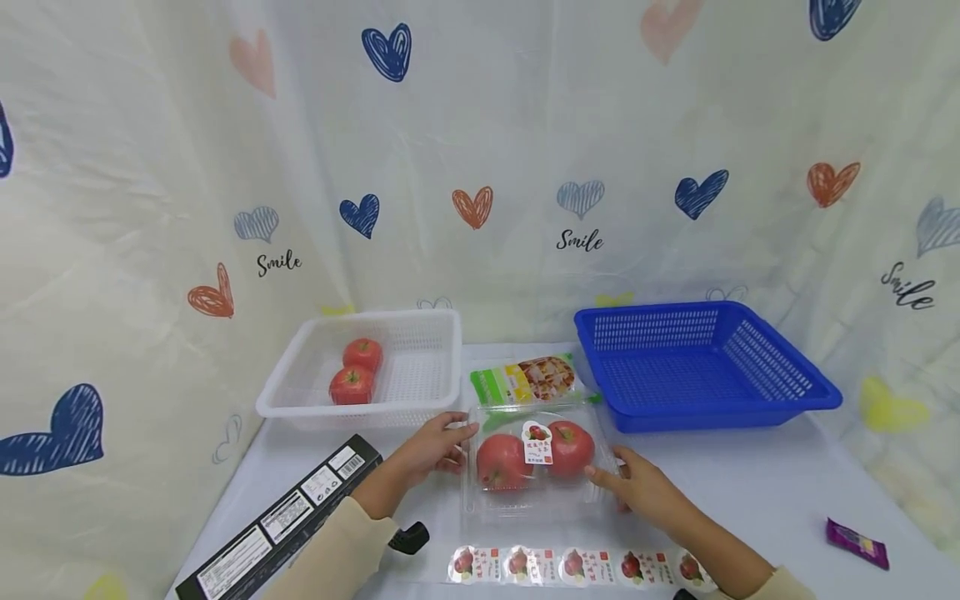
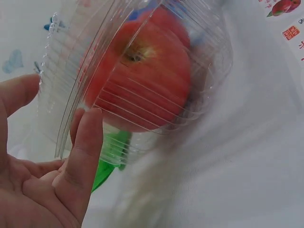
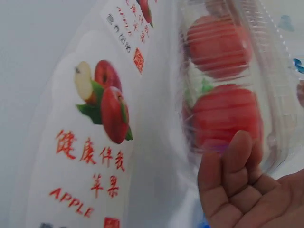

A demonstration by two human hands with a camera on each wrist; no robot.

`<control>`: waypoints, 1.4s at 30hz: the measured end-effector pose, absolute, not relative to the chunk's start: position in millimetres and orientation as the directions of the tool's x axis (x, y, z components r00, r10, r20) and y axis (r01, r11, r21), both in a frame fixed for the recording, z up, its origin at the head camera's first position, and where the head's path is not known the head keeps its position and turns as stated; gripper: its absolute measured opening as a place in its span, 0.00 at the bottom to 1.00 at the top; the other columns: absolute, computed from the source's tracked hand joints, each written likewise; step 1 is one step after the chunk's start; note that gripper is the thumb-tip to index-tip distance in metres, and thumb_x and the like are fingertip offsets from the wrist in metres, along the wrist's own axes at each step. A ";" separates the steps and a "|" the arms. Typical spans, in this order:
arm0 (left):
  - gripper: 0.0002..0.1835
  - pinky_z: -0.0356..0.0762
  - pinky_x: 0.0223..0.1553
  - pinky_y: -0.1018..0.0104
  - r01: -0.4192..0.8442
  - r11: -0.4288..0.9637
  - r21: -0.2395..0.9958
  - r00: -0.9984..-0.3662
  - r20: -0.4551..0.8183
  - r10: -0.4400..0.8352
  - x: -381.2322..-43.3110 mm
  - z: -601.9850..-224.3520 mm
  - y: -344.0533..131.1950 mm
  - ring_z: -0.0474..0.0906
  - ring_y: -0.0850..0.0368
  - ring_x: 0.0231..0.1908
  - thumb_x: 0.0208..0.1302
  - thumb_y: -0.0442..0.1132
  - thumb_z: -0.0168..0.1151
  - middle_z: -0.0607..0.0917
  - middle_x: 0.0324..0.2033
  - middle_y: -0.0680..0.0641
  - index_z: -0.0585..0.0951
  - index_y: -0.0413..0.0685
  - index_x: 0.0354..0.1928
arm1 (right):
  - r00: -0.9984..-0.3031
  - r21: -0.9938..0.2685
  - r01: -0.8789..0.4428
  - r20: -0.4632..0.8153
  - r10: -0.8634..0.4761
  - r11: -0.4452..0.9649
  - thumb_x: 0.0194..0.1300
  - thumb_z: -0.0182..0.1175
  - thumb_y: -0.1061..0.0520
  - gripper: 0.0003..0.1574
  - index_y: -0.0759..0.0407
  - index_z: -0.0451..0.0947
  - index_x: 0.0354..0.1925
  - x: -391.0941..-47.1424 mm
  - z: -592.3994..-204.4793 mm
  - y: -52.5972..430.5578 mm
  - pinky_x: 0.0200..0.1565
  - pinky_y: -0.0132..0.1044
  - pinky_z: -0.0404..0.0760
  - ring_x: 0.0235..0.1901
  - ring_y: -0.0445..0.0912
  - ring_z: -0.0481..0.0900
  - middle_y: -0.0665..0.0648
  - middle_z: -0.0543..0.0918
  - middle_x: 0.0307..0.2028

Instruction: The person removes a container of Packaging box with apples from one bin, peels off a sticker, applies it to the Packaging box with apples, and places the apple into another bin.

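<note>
A clear plastic clamshell box (image 1: 534, 507) sits at the middle of the table, with two red apples (image 1: 504, 461) showing through it. A small white label (image 1: 537, 450) with an apple picture is on its lid. My left hand (image 1: 429, 452) holds the box's left edge; in the left wrist view its fingers (image 2: 85, 152) bend round the rim. At the opposite side, my right hand (image 1: 643, 490) grips the box between thumb and fingers, and the right wrist view shows the curled fingers (image 3: 237, 161) against its wall. A strip of apple stickers (image 1: 573, 567) lies in front of the box.
A white basket (image 1: 360, 412) with two apples (image 1: 352, 385) stands at the back left, a blue basket (image 1: 720, 417) at the back right. Between them lies a green and yellow food bag (image 1: 517, 382). A long black carton (image 1: 281, 521) lies left, a purple packet (image 1: 857, 544) far right.
</note>
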State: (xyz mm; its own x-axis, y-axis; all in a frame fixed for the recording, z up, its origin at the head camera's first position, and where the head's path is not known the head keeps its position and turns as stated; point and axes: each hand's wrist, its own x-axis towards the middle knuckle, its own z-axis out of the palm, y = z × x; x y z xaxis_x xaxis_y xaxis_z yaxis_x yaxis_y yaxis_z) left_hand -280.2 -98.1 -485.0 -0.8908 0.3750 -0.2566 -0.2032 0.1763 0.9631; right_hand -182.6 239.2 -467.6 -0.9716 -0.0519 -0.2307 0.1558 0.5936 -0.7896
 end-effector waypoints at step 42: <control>0.19 0.76 0.40 0.68 -0.095 0.113 0.989 -0.441 -0.143 0.886 -252.8 -487.6 -122.4 0.73 0.62 0.39 0.63 0.49 0.59 0.80 0.38 0.55 0.76 0.45 0.50 | -0.910 -0.969 0.022 -0.122 -0.397 0.246 0.71 0.54 0.49 0.33 0.71 0.68 0.64 -207.1 -451.1 251.1 0.34 0.50 0.84 0.41 0.51 0.74 0.62 0.76 0.51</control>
